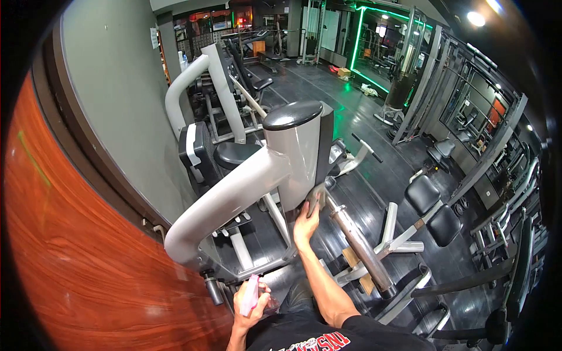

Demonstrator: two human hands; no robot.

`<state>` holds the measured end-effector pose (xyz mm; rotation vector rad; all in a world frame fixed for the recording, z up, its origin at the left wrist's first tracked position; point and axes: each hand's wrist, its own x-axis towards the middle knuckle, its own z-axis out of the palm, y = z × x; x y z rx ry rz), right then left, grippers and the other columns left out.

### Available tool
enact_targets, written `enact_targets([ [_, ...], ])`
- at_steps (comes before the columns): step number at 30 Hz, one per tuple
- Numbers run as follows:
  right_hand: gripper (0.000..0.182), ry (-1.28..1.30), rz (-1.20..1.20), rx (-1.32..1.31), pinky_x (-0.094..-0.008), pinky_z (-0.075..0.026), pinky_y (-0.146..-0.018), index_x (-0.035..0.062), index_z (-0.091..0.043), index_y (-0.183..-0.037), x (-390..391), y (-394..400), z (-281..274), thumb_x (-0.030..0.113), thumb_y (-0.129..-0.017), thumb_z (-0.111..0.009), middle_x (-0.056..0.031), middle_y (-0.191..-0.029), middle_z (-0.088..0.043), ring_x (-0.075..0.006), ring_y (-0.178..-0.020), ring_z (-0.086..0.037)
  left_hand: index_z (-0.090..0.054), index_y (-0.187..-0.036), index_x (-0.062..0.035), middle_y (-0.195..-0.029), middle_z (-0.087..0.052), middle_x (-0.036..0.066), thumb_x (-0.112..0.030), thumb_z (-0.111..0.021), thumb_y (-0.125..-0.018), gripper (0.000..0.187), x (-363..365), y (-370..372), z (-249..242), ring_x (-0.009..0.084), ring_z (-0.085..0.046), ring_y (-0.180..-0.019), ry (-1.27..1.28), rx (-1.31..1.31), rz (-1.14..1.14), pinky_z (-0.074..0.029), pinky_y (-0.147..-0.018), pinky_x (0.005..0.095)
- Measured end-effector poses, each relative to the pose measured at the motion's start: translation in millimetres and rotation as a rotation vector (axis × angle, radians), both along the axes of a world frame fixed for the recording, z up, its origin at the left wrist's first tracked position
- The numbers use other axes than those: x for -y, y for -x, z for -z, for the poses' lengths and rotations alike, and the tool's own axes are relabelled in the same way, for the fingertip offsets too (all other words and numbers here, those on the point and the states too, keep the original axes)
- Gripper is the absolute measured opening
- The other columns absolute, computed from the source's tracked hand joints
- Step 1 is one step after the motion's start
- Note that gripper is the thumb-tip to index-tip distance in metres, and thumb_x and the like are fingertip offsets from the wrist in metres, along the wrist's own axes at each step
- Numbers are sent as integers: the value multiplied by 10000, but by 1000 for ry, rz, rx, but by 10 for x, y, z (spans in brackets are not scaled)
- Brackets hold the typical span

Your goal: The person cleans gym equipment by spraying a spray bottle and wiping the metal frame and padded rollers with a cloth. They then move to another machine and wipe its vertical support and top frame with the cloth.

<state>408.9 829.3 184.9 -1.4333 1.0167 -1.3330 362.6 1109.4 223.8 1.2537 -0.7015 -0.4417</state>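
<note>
A large grey machine frame (293,155) with a black rounded cap (293,115) stands right in front of me. My right hand (308,222) presses a dark grey cloth (317,198) against the lower side of its thick upright. The fingers are closed on the cloth, which is partly hidden behind them. Low in the view, my left hand (252,304) is wrapped round a pink spray bottle (250,295), close to the machine's bent tube. The lower part of the bottle is hard to make out.
A metal bar (363,251) juts out right of my right arm. A bench with black pads (422,195) stands further right. Reddish wood panelling (76,234) and a grey wall (120,105) bound the left. More machines, mirrors and green light strips lie beyond on black flooring.
</note>
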Motion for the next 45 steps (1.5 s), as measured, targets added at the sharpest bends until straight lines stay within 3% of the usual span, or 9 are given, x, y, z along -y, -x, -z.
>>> enact_targets([
  [4,477,395,4,107,-415,-328,-1139,17,-477,-1428,74,-105,-703,75,-964,-575,-221,-1514,-406,-367,-1429,-352,-563,-1042,22,-873,-681,111,9,-658,-869,197,-52,8,0,129,-654,-605,-10,-23,-7,-526,-568,264],
  [6,483,459,-26,164,-435,-314,-1154,46,-501,-1419,82,-134,-1117,81,-947,-597,-197,-1532,-392,-373,-1454,-300,-564,-1043,21,-872,-682,109,9,-661,-868,200,-60,9,6,126,-652,-606,-15,-24,-7,-527,-571,264],
  [11,471,677,-91,173,-456,-299,-1164,46,-537,-1387,116,-144,-2059,120,-932,-636,-192,-1526,-402,-407,-1451,-290,-523,-1124,17,-956,-622,158,12,-645,-887,268,-83,0,68,181,-658,-687,-42,-23,66,-558,-593,293],
  [14,492,723,-108,114,-467,-283,-1175,46,-519,-1399,113,-72,-2274,81,-920,-628,-187,-1523,-407,-406,-1438,-316,-568,-1036,22,-849,-684,93,4,-675,-869,199,-28,18,32,110,-652,-607,-49,60,-5,-523,-570,251],
  [17,516,810,-65,62,-463,-265,-1186,46,-497,-1412,174,-71,-1929,26,-907,-602,-187,-1538,-382,-403,-1436,-322,-572,-1033,23,-852,-685,91,0,-677,-872,194,-30,21,-7,113,-656,-605,-26,48,4,-520,-562,250],
  [22,528,595,6,55,-454,-276,-1177,14,-460,-1415,202,-94,-766,-20,-900,-572,-225,-1547,-346,-401,-1444,-309,-575,-1039,24,-859,-688,95,-10,-683,-875,199,-113,17,40,118,-659,-604,-39,-29,9,-527,-557,252],
  [29,510,287,-35,-103,-400,-372,-1105,26,-350,-1491,180,121,330,110,-1009,-493,-219,-1514,-405,-370,-1390,-410,-536,-1121,25,-945,-631,151,27,-630,-890,249,-167,-28,94,178,-660,-679,-114,45,63,-551,-587,290],
  [37,509,325,-13,-135,-407,-405,-1071,77,-363,-1498,243,156,585,136,-1011,-499,-212,-1472,-464,-367,-1355,-456,-538,-1107,25,-934,-640,144,-9,-644,-901,234,-192,-6,40,171,-658,-673,-85,42,49,-552,-585,293],
  [45,517,160,2,-168,-408,-384,-1090,39,-363,-1489,226,127,771,151,-1005,-505,-220,-1489,-436,-380,-1367,-430,-517,-1122,20,-951,-631,150,10,-631,-896,253,-252,-9,24,168,-654,-679,-24,35,51,-552,-594,285],
])
